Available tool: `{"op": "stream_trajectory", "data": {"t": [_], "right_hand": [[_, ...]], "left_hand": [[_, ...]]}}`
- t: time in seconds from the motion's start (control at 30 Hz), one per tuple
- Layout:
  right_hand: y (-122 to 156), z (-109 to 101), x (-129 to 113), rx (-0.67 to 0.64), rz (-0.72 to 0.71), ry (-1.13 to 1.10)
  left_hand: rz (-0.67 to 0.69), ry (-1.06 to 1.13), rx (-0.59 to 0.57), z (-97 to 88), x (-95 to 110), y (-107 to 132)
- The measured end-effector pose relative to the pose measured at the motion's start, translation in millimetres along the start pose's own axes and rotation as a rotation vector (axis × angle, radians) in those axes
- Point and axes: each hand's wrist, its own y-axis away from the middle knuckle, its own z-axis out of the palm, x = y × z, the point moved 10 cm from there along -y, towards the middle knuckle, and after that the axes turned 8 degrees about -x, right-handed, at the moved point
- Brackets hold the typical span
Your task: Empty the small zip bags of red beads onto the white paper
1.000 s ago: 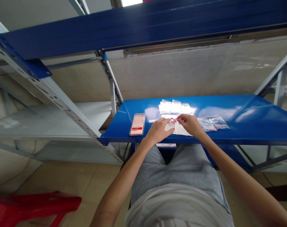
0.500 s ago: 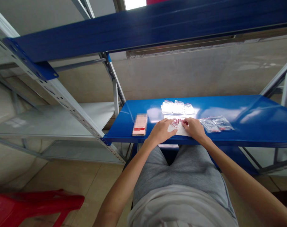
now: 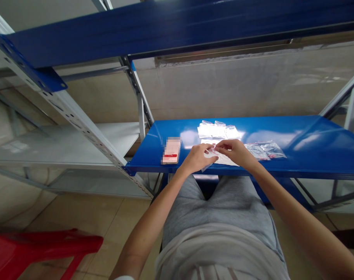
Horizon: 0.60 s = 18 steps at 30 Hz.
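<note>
I sit at a blue shelf (image 3: 296,132). My left hand (image 3: 196,157) and my right hand (image 3: 234,151) meet over a white sheet (image 3: 226,159) near the shelf's front edge. Both pinch a small clear plastic bag (image 3: 211,152) between thumb and fingers, lifted just off the sheet. Something small and red shows at the fingertips, too small to name. The red pieces seen earlier on the sheet are hidden by my hands.
A stack of empty clear bags (image 3: 217,130) lies behind my hands. Two bags holding red bits (image 3: 265,149) lie to the right. A phone (image 3: 171,151) rests at the left. A grey shelf (image 3: 63,146), slanted rack posts and a red stool (image 3: 39,247) stand left.
My hands lay flat on the sheet by the red pieces half a second ago; now they have come together and lifted a small clear bag between the fingertips.
</note>
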Motion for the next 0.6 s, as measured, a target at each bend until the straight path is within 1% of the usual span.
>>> {"op": "stream_trajectory", "data": {"t": [0.07,0.17,0.27,0.4,0.5,0.6], "right_hand": [[0,5,-5,-0.020,-0.014,-0.037],[0,0,-1,0.027,-0.004,-0.059],[0,-11,15,0.098,0.051,0.010],[1,-21,47,0.189,0.179,0.246],[1,-15,66,0.164,0.210,0.350],[0,-8,73,0.127,0.184,0.419]], "left_hand": [[-0.023,0.042,-0.018,-1.3,-1,0],[-0.049,0.069,-0.010,-4.9,-3,1],[-0.092,0.068,0.010,-8.6,-6,1],[-0.150,0.084,0.022,-11.7,-11,3],[-0.175,0.098,0.025,-12.9,-13,4],[-0.174,0.072,0.029,-14.3,-14,3]]}}
